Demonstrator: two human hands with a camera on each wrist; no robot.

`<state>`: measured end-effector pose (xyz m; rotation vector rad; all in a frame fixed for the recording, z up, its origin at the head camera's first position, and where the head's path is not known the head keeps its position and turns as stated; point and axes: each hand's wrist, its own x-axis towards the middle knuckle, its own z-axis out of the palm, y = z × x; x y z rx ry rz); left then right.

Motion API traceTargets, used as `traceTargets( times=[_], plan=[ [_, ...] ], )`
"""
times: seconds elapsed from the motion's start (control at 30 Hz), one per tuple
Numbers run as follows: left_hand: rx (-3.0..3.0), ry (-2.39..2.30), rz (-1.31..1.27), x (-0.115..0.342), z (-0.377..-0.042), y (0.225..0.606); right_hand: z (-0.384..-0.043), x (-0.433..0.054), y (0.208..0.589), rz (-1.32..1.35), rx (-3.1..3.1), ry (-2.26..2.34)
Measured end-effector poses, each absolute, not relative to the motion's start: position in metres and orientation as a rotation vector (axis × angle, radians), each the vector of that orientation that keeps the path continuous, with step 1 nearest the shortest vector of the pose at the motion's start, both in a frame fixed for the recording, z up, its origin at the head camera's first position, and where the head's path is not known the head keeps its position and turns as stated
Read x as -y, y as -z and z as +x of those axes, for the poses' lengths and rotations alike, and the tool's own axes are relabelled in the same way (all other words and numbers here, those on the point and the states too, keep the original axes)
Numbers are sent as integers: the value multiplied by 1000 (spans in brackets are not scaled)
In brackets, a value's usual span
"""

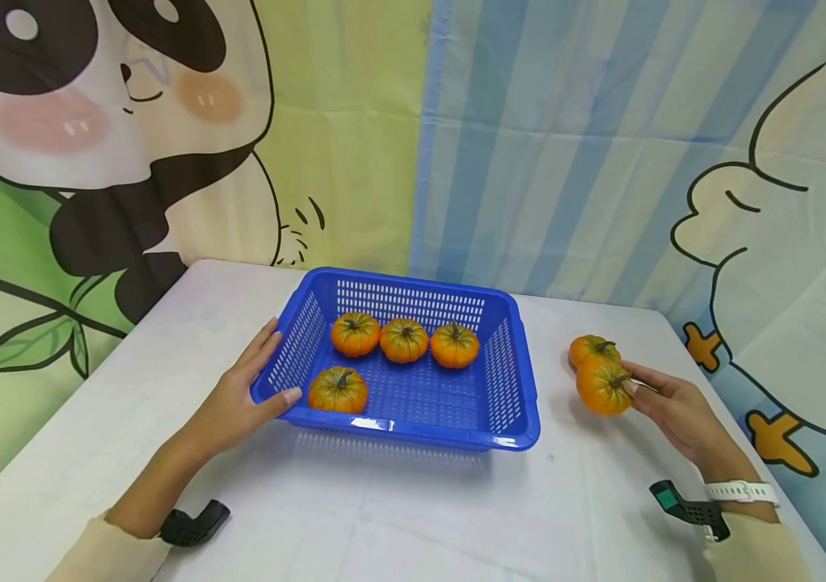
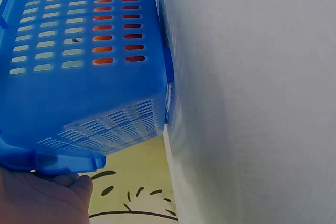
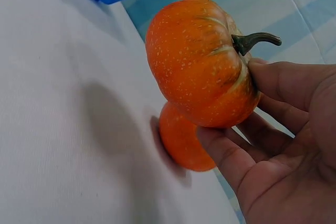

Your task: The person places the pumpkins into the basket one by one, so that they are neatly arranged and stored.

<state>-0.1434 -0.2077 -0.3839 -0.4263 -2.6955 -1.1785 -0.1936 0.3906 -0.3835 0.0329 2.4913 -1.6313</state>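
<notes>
My right hand (image 1: 675,408) grips a small orange pumpkin (image 3: 197,61) with a dark green stem, thumb near the stem and fingers beneath. A shadow on the table shows it is lifted. Just behind it, a second pumpkin (image 1: 592,349) sits on the table. At the left end of a blue plastic basket (image 1: 413,427), my left hand (image 1: 238,400) holds the rim, thumb over the front corner and fingers along the side. Inside the basket, a row of three pumpkins (image 1: 403,339) lies toward the back, and another pumpkin (image 1: 338,390) sits at the front left.
The white table (image 1: 384,509) carries the basket near its middle. Behind it hangs a printed curtain (image 1: 355,137) with a panda and a white cartoon figure. Black straps (image 1: 195,524) and a white band (image 1: 740,491) are worn at the wrists.
</notes>
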Motion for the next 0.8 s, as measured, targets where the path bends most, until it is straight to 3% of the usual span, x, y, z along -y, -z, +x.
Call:
traceTargets(
  times=[0.8],
  plan=[
    [2694, 1183, -434, 209, -145, 386, -193, -347, 366, -163, -2361, 1957]
  ],
)
